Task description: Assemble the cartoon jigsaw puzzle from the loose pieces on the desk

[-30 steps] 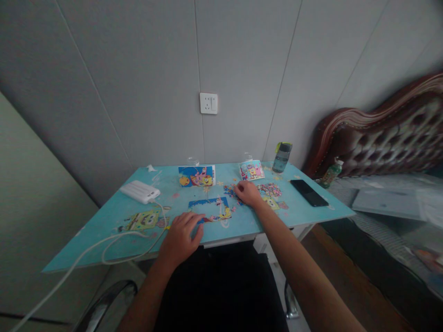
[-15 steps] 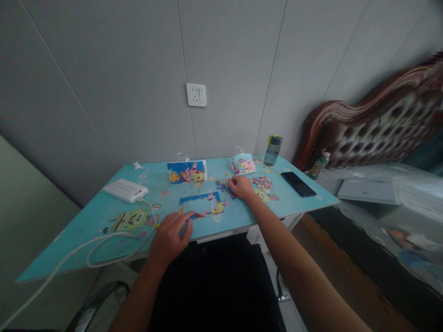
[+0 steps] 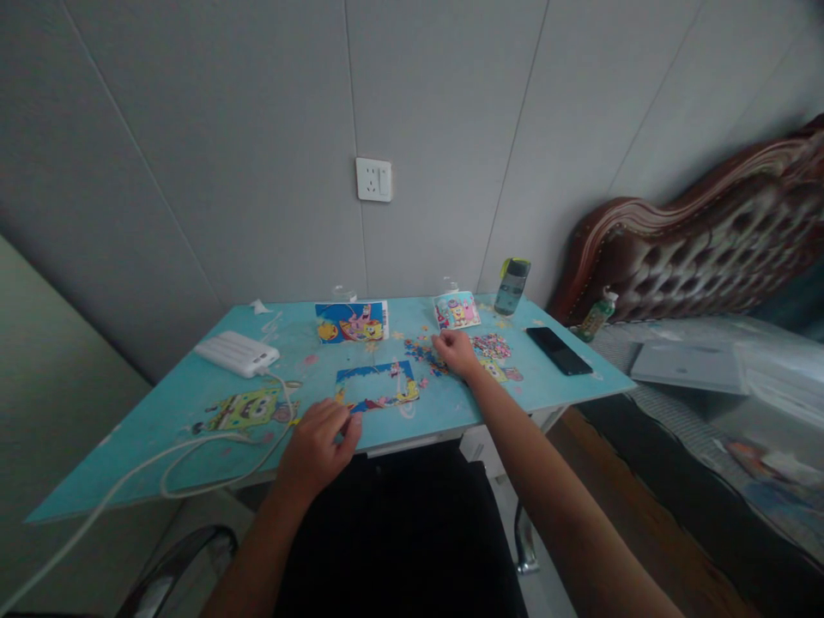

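Observation:
My right hand (image 3: 454, 353) is closed, fingers curled down at a pile of small blue and multicoloured jigsaw pieces (image 3: 418, 351). Its fingertips are hidden, so I cannot tell what they hold. Left of the pile lies a partly assembled jigsaw puzzle (image 3: 378, 372), a picture border around a bare middle. By the puzzle's lower left corner, my left hand (image 3: 320, 442) rests at the table edge with fingers loosely bent and the thumb apart, nothing visible in it. Behind the puzzle stands a blue cartoon picture card (image 3: 351, 324). A smaller picture card (image 3: 457, 311) stands behind my right hand.
A second heap of pinkish pieces (image 3: 492, 346) lies right of my right hand. A phone (image 3: 557, 350) and a water bottle (image 3: 512, 287) are farther right. At left, a white power bank (image 3: 237, 354) trails a cable (image 3: 122, 476) across the blue table (image 3: 160, 412).
My left index finger, stretched out towards the puzzle before, is now bent back, and that hand sits slightly lower. My right hand stays at the pieces. The view has shifted slightly.

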### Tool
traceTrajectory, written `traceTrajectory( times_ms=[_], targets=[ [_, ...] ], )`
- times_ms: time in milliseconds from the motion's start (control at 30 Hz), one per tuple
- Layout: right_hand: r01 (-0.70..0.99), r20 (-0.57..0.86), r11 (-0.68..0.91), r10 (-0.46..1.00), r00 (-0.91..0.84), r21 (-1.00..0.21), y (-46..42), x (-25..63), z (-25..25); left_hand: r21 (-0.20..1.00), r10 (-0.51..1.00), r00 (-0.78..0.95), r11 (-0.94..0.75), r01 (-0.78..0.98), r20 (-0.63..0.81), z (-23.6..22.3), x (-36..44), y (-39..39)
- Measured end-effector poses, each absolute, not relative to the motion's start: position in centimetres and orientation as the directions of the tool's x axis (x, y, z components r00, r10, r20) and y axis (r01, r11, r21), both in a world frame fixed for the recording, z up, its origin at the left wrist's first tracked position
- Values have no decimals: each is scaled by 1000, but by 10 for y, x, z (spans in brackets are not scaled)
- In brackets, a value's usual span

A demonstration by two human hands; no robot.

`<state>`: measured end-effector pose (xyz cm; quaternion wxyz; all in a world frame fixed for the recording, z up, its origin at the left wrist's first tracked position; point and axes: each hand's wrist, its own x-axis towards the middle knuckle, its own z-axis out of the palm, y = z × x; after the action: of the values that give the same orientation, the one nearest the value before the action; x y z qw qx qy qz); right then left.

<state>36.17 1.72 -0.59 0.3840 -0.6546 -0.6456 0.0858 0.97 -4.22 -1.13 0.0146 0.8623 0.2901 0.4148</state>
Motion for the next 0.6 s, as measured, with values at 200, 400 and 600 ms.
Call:
traceTrajectory(
  times_ms=[200,400,600],
  targets=[
    [710,385,147,904,186,-689,17,368,-9,314,538,375,-798,514,754,-13,7,-41],
    [656,373,157,905,204,-738,16,368,-10,387,583,238,-740,550,776,-16,6,-34],
    [631,355,142,907,225,-763,16,370,-8,421,603,213,-727,542,768,-12,8,-31]
  ],
)
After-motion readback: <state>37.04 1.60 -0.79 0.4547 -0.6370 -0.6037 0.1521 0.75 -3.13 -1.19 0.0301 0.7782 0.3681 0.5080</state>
